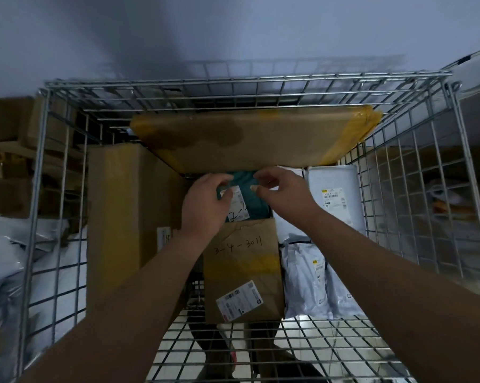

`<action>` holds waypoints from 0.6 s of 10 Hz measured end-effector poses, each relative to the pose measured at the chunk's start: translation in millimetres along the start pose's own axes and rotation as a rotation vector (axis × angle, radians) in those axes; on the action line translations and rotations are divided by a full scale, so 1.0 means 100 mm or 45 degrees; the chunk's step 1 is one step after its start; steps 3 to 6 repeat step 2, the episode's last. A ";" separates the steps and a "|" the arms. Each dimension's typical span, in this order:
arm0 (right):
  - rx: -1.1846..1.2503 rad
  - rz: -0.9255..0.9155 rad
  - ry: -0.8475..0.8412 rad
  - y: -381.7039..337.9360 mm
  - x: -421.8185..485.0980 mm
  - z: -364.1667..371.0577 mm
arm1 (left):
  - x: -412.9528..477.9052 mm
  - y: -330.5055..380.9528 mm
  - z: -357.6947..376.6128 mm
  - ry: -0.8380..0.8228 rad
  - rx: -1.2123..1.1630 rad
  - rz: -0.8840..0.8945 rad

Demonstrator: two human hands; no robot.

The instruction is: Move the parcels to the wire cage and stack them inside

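Both my arms reach over the near edge of the wire cage [205, 84]. Nearest inside lies one brown box [241, 272] with handwritten numbers on it. To its right, along the right edge of the cage, I count at least two white plastic bags [308, 280]. Along the left edge stands one tall brown carton [122, 217]. A narrow free strip of cage floor shows between this carton and the brown box. In the middle sits one teal parcel [257, 201]. My left hand [205, 203] grips its left side over the label, and my right hand [283, 192] pinches its upper right part. At the far edge, one wide flat carton [247, 139] with yellow tape leans tilted above the teal parcel.
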State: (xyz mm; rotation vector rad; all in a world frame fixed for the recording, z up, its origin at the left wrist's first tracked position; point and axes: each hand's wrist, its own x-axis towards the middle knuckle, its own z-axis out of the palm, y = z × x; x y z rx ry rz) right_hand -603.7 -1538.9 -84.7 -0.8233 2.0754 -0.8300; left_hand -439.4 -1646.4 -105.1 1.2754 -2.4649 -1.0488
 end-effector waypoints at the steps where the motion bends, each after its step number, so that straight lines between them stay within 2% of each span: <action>1: 0.019 -0.011 -0.033 0.00 -0.20 0.14 | -0.25 -0.01 -0.02 -0.016 -0.118 -0.040; 2: 0.020 -0.005 -0.015 -0.03 -0.40 0.22 | -0.45 -0.01 -0.05 0.043 -0.218 -0.099; 6: 0.020 -0.005 -0.015 -0.03 -0.40 0.22 | -0.45 -0.01 -0.05 0.043 -0.218 -0.099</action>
